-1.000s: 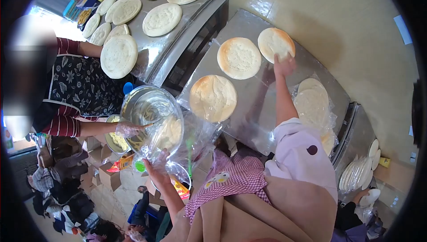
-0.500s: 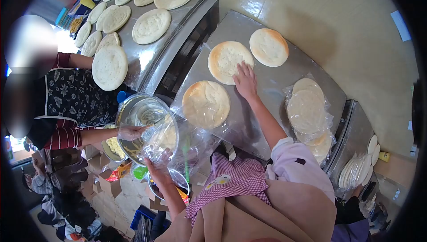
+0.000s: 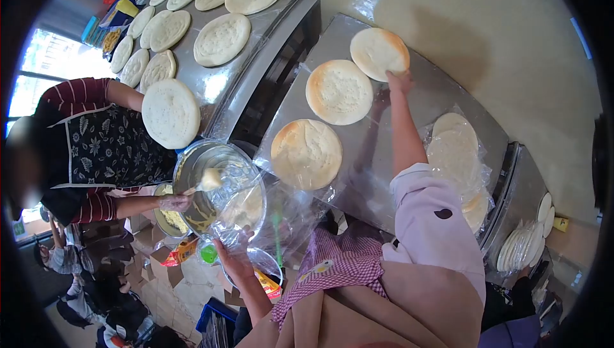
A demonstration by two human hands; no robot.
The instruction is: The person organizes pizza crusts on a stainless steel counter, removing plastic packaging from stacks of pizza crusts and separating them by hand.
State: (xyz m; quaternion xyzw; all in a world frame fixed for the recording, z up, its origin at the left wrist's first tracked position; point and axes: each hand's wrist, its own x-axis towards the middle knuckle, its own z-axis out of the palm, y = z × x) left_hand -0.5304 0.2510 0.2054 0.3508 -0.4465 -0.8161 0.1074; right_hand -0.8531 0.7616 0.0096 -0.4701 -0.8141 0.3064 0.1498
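Note:
My right hand grips the near edge of a round flatbread at the far end of the metal table. Two more flatbreads, a pale one and a browned one, lie to its left. My left hand is closed on a clear plastic bag beside a big metal bowl. Through the plastic a round, pale shape shows, probably bread. Part of my left fingers is hidden by the film.
Across the bowl, a co-worker's gloved hand holds a brush with pale cream; their other hand holds a flatbread. Several flatbreads cover the left table. Bagged flatbreads lie at the right. Boxes stand on the floor.
My right hand has moved from the middle flatbread to the far one, grasped its edge and shifted it slightly up and left. The co-worker's brush has come up with cream on it.

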